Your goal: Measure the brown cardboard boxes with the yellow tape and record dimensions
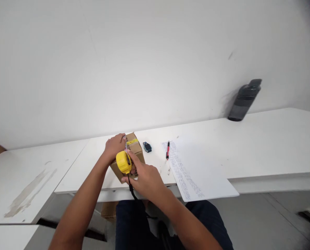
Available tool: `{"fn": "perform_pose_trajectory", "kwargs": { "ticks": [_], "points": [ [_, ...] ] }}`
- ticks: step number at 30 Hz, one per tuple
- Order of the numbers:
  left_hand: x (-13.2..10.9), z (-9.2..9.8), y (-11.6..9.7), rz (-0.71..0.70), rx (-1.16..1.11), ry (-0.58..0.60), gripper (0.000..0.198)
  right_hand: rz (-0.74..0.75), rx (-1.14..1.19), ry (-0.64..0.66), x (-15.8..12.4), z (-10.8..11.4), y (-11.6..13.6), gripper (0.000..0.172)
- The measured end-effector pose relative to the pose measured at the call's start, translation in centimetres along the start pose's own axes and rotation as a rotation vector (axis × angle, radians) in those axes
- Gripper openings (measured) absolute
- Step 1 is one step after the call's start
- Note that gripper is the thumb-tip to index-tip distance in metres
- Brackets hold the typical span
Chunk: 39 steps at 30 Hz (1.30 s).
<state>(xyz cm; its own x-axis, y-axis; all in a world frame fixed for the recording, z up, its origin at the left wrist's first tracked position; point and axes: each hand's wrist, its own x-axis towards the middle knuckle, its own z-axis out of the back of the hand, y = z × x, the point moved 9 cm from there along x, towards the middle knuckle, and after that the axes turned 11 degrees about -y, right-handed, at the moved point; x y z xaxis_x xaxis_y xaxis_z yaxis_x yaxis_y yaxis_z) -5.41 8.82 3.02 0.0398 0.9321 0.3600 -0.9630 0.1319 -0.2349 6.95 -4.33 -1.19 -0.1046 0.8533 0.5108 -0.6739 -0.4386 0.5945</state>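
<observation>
Yellow tape measure (123,162) held low and left of the frame's centre, over the near side of a small cardboard box (136,148). Case gripped by the right hand (149,180), it seems so that the blade (126,142) can be drawn straight across the box top and guided at the mouth. Far end of the blade met by the left hand (114,147), apparently as an anchor; the box is probably steadied by that same hand.

Position against the fingers: case found just left of the right hand's fingers, its upper side touched by the index finger, the thumb set lower, near the box's front. Left fingers bent at the box's far edge beside the blade; whether the blade is pinched or merely pressed cannot be told. Dark strap (131,187) hung from the case towards the bottom of the frame.

Box set close to the front edge of the white table (269,146), likely for easy reach. Watch (147,147) laid just right of the box. Pen (168,150) rested on the written edge of a large paper sheet (204,170), perhaps so as to be handy. Dark bottle (244,100) stood well apart, at right.
</observation>
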Motion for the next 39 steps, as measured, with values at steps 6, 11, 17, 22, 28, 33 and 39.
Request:
{"fn": "perform_pose_trajectory", "kwargs": {
  "ticks": [6,11,17,22,28,33,39],
  "points": [
    [0.4,0.1,-0.3,0.018,0.028,0.003,0.055,-0.107,-0.545,-0.03,2.8,6.2,-13.8,0.062],
    [0.2,0.1,-0.6,0.018,0.068,0.03,0.071,-0.024,-0.844,0.353,6.4,4.3,-22.8,0.084],
    [-0.2,0.3,-0.9,0.04,0.099,0.052,0.071,0.092,-0.688,0.383,8.9,0.9,-24.7,0.049],
    [-0.1,0.3,-0.9,0.058,0.095,0.05,0.068,0.022,-0.592,0.21,8.5,3.8,-26.1,0.035],
    [0.2,-0.1,-0.7,0.042,0.096,0.047,0.067,-0.319,0.371,-0.114,5.1,6.6,-28.3,0.035],
    [0.5,-0.5,-0.3,0.062,0.104,0.058,0.07,-0.399,0.466,-0.072,3.3,5.5,-28.5,0.045],
    [0.6,-0.5,-0.2,0.1,0.106,0.063,0.07,-0.407,0.236,-0.106,3.4,6.0,-29.1,0.048]
  ]
}}
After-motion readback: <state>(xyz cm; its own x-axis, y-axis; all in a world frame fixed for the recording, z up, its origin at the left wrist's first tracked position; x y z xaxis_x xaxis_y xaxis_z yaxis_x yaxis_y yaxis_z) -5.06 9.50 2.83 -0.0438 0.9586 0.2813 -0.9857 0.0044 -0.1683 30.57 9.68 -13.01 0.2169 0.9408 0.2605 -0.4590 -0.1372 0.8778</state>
